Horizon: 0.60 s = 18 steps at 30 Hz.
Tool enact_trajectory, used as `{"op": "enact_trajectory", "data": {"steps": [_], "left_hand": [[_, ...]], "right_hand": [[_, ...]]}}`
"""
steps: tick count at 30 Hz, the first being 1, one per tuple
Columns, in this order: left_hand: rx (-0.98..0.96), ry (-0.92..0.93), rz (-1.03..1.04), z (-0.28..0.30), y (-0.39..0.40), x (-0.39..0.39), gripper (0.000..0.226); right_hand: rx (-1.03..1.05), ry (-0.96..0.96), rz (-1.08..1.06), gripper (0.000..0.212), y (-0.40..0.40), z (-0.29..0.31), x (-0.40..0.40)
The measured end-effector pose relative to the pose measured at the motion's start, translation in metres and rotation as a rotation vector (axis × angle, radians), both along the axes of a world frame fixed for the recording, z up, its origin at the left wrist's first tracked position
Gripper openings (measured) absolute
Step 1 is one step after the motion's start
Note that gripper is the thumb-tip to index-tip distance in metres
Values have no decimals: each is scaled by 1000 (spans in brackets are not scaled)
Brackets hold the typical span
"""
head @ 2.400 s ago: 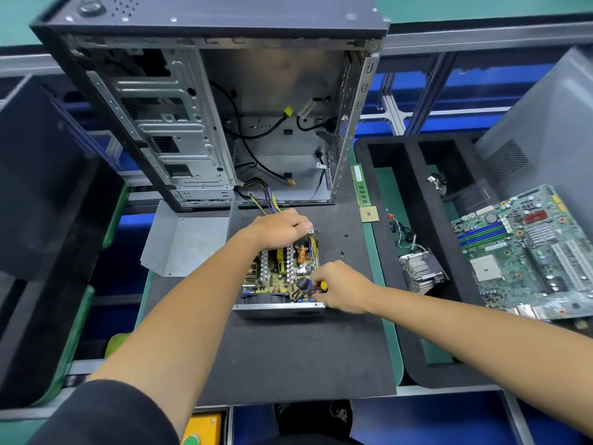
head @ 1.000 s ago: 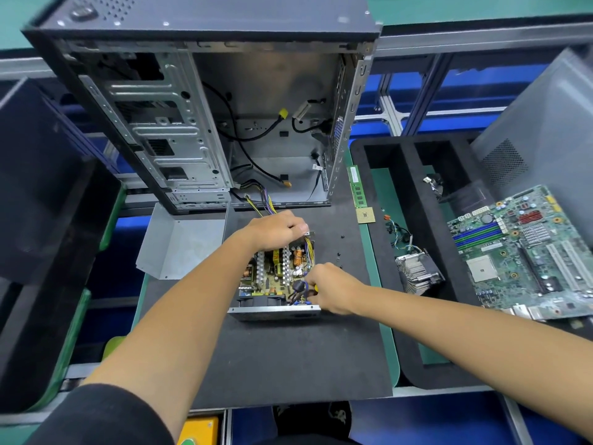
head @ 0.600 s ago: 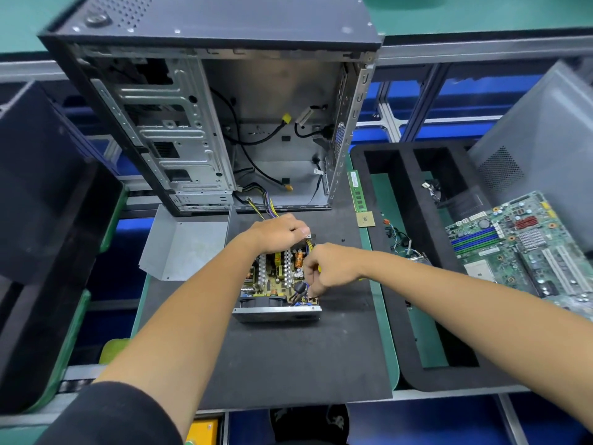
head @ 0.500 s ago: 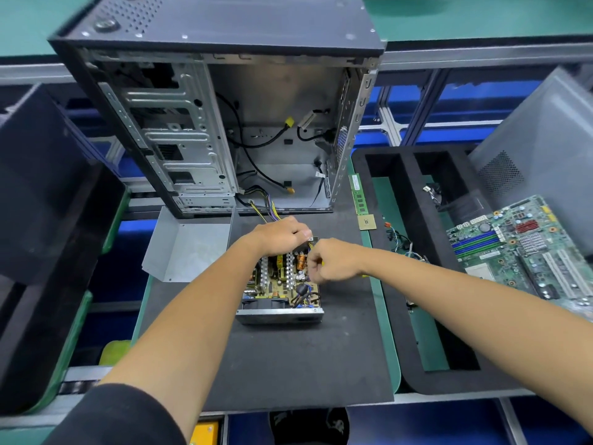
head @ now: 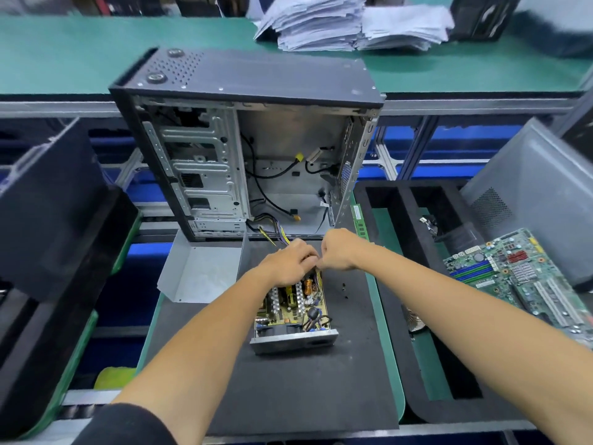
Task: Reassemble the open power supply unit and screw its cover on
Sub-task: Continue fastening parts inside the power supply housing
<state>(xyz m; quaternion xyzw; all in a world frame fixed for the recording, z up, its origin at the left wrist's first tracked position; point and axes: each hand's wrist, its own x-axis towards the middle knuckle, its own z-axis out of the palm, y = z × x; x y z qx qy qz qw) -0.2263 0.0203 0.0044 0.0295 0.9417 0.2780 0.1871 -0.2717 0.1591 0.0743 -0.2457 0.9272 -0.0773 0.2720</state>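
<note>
1. Two hands meet at the far end of the PSU (head: 293, 311): left hand (head: 288, 263) and right hand (head: 337, 252), fingers curled together; what they pinch I cannot tell.
2. PSU's long axis runs 12 to 6, open, board exposed.
3. Cover (head: 200, 273) lies at 9 o'clock, apart.
4. Tray (head: 390, 203) at 3 o'clock holds small parts.

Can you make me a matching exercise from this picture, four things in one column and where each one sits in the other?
Things:
1. power supply unit
2. motherboard
3. paper stacks
4. grey metal cover

Places:
A. on the far green bench
B. in the tray at right
C. on the black mat, under both hands
D. left of the unit, below the open case

Pairs: 1-C, 2-B, 3-A, 4-D
</note>
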Motion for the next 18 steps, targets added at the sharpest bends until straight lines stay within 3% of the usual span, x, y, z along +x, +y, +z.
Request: {"op": "enact_trajectory", "data": {"steps": [2,4,6,8,11,14,18], "left_hand": [[75,160,97,8,-6,6,22],[-102,401,223,17,-20,8,17],[-260,512,386,25,-41,11,11],[-262,425,571,29,-61,18,12],[-152,120,747,24,-79,32,31],[-208,-19,679,16,-82,40,33],[-203,-68,567,10,-77,44,20]], "right_hand": [[-74,64,-18,22,-8,4,-1],[-135,92,-2,11,-18,6,0],[-157,99,31,9,-30,4,3],[-149,111,47,15,-40,0,7],[-94,139,45,22,-47,-8,8],[-29,145,-45,12,-43,-10,-3],[26,-20,-183,32,-32,-11,-22]]}}
